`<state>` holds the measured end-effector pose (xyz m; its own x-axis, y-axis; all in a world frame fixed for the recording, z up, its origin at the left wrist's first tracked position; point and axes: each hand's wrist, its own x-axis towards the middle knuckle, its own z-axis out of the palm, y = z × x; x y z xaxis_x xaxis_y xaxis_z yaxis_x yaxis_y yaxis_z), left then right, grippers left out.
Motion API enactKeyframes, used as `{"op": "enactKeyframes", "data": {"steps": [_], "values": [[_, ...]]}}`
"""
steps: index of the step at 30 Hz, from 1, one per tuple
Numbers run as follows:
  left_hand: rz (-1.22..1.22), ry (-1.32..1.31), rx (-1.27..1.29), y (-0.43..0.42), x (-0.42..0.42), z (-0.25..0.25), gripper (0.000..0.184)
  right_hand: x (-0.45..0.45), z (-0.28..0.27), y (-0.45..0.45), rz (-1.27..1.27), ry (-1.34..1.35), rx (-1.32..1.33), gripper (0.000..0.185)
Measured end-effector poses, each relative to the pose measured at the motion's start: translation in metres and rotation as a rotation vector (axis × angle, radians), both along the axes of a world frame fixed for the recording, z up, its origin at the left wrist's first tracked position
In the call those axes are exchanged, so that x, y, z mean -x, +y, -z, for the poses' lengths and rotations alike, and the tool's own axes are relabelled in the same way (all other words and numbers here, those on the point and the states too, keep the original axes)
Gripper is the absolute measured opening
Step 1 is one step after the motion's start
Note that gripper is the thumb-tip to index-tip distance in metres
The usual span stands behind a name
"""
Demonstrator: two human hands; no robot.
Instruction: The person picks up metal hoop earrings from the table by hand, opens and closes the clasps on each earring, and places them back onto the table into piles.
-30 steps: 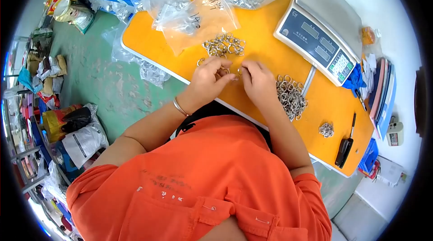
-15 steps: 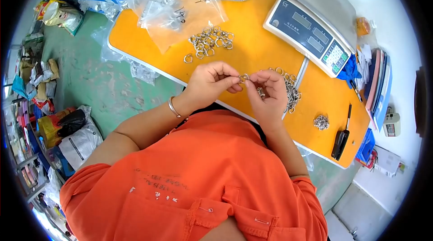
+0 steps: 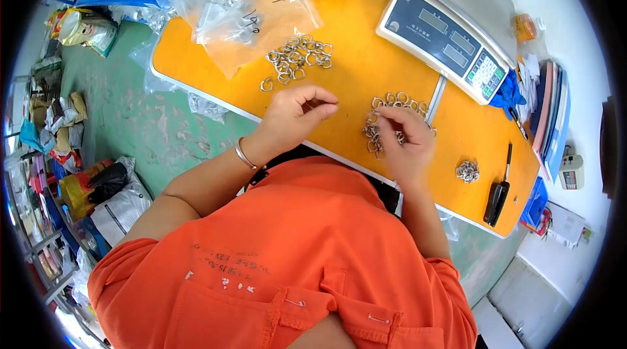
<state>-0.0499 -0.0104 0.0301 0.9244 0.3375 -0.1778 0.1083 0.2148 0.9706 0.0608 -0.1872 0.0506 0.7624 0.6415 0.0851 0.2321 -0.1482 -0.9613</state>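
My left hand (image 3: pixel 295 115) hovers above the orange table near its front edge, fingers curled and thumb apart from the index finger. Nothing shows between them. My right hand (image 3: pixel 410 143) is over a pile of small metal rings (image 3: pixel 377 133), its thumb and index finger apart; it partly covers the pile. I cannot see any ring held in it. Beyond my left hand lies another group of metal rings (image 3: pixel 297 58), with a single ring (image 3: pixel 266 83) at its near left side. A small cluster of rings (image 3: pixel 467 171) lies farther right.
A digital counting scale (image 3: pixel 444 35) stands at the back right. Clear plastic bags (image 3: pixel 261 19), some with handwriting, lie at the back left. A black-handled tool (image 3: pixel 498 202) rests near the right edge of the orange table (image 3: pixel 353 42). Folders (image 3: pixel 548 114) stand beside the wall.
My hands have come apart from the small metal piece they held together. My right hand has moved right and toward me over the ring pile; my left hand's thumb and finger have parted.
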Motion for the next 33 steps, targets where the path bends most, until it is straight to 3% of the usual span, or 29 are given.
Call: {"op": "enactKeyframes", "data": {"steps": [2,6,10,12,15,16,17,18,20,24,26,27,29,31,33], "values": [[0.011,-0.002,-0.699,0.015,0.003,0.001,0.012,-0.017,0.001,-0.016,0.127,-0.337,0.193,0.007],[0.031,0.010,-0.911,0.014,0.008,0.016,0.015,-0.029,0.003,-0.039,0.069,-0.447,0.418,0.007],[0.032,-0.095,-1.045,0.008,0.004,0.024,0.014,-0.029,0.005,-0.032,0.079,-0.508,0.411,0.009],[0.012,-0.098,-1.053,0.007,0.003,0.024,0.014,-0.024,0.000,-0.018,0.025,-0.693,0.352,0.012],[0.029,-0.044,-0.971,0.006,0.001,0.020,0.011,-0.014,0.009,0.000,-0.044,-0.632,0.223,0.013],[0.027,0.055,-0.626,0.002,0.000,0.018,0.009,-0.005,0.005,0.006,-0.039,-0.630,0.224,0.013],[0.026,0.151,-0.279,-0.001,-0.001,0.016,0.008,0.004,-0.002,0.012,-0.104,-0.382,0.182,0.013],[0.031,0.150,-0.278,-0.003,-0.001,0.014,0.008,0.009,-0.006,0.016,-0.167,-0.134,0.138,0.013],[0.017,0.007,0.094,-0.007,0.000,0.008,0.007,0.013,-0.005,0.019,-0.169,-0.132,0.117,0.012],[0.042,-0.031,0.160,-0.006,0.003,0.003,0.012,0.015,-0.004,0.016,-0.139,-0.033,0.075,0.009],[0.072,0.005,-0.350,-0.001,0.004,-0.001,0.020,0.013,-0.002,0.012,-0.119,0.016,0.090,0.008],[0.075,0.004,-0.347,0.003,0.004,0.000,0.020,0.012,-0.002,0.010,-0.099,0.053,0.061,0.008],[-0.057,-0.055,-1.206,0.013,0.003,0.005,0.027,0.011,-0.002,0.006,-0.075,0.090,0.033,0.007],[-0.026,-0.028,-1.220,0.019,0.007,0.025,0.030,0.010,-0.003,0.002,-0.052,0.107,0.014,0.007],[0.005,0.032,-1.002,0.019,0.008,0.030,0.028,0.004,-0.005,-0.005,-0.019,0.074,0.087,0.007]]}}
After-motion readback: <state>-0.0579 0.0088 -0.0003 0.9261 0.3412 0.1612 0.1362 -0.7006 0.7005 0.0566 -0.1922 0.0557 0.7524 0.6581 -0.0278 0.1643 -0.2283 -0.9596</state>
